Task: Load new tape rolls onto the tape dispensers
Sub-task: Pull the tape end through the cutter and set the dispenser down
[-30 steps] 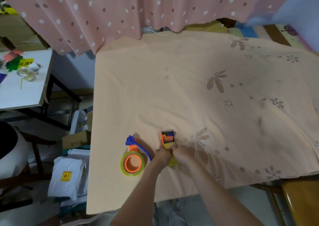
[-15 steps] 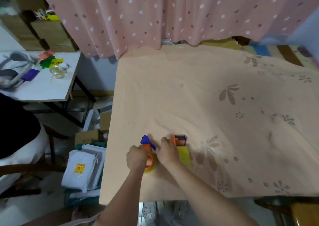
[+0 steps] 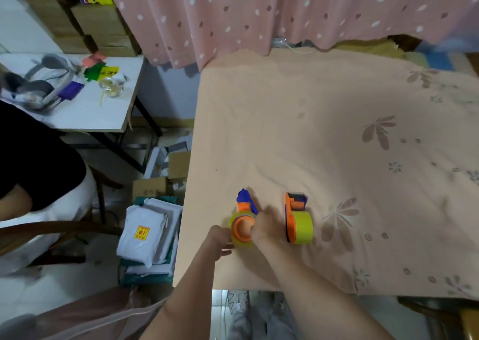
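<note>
Two orange-and-blue tape dispensers sit near the front left of the cloth-covered table (image 3: pixel 324 111). The left dispenser (image 3: pixel 245 202) lies flat with a yellow-green tape roll (image 3: pixel 234 221) around its orange hub. My left hand (image 3: pixel 219 239) holds the roll's left rim. My right hand (image 3: pixel 268 227), blurred, grips its right side and covers part of the blue handle. The right dispenser (image 3: pixel 295 204) stands on edge just right of my right hand, apart from both hands, with a yellow tape roll (image 3: pixel 303 227) on it.
The table's left edge runs just left of my left hand. Below it on the floor lie white parcels (image 3: pixel 147 233) and cardboard boxes (image 3: pixel 150 188). A small white side table (image 3: pixel 85 111) with headphones stands at the left, and a seated person (image 3: pixel 33 173). A pink dotted curtain (image 3: pixel 259 15) hangs behind.
Both hands have left the right dispenser and moved left onto the flat dispenser with its roll. The right dispenser now stands alone on edge. The camera view has shifted left.
</note>
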Tool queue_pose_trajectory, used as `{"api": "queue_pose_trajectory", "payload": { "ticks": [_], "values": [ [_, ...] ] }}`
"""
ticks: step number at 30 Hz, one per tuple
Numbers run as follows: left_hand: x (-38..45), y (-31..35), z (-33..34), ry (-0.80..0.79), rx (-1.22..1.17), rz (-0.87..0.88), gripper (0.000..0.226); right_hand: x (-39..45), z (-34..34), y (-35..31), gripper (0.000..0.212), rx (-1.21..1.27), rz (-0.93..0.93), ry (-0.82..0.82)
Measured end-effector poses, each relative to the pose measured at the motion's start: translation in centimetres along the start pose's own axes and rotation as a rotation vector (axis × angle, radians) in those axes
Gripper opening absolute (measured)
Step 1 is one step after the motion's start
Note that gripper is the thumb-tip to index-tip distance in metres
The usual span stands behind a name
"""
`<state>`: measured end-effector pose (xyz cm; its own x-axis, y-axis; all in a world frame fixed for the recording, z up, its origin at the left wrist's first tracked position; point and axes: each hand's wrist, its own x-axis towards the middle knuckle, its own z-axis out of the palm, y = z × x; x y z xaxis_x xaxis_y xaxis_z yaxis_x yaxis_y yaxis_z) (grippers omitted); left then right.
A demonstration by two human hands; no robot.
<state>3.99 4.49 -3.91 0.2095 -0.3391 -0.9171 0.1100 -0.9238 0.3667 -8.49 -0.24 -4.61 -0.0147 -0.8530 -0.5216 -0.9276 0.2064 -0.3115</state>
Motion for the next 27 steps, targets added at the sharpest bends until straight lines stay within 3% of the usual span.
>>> {"api": "queue_pose_trajectory", "payload": {
  "ticks": [3, 5, 8, 11, 14, 20, 23, 27],
  "values": [
    [-0.2, 0.6, -1.2, -0.13, -0.017, 0.008, 0.036, -0.1, -2.3, -0.5, 0.054, 0.098, 0.019, 0.039],
    [-1.1, 1.6, -1.5, -0.285, -0.087, 0.054, 0.041, -0.1, -3.7, -0.8, 0.051, 0.171, 0.023, 0.028],
    [-2.6, 3.5, -1.1, -0.418, -0.208, 0.141, 0.05, 0.1, -6.4, -1.5, 0.026, 0.41, 0.114, -0.089],
    [-4.2, 5.8, -0.9, -0.532, -0.275, 0.24, 0.06, 0.3, -9.2, -1.5, 0.031, 0.659, 0.064, -0.223],
    [-5.9, 7.9, -1.1, -0.63, -0.225, 0.318, 0.064, -0.5, -11.3, -0.8, 0.024, 0.795, -0.017, -0.306],
    [-9.3, 10.1, 0.4, -0.718, -0.114, 0.416, 0.073, -2.5, -15.0, 0.2, 0.026, 0.882, -0.065, -0.366],
    [-11.1, 11.1, 1.6, -0.682, -0.131, 0.464, 0.081, -3.5, -16.8, -0.1, 0.028, 0.902, -0.058, -0.375],
    [-12.9, 11.8, 2.9, -0.609, -0.152, 0.497, 0.089, -5.3, -20.5, -1.5, 0.034, 0.565, -0.096, -0.329]
  ]
}}
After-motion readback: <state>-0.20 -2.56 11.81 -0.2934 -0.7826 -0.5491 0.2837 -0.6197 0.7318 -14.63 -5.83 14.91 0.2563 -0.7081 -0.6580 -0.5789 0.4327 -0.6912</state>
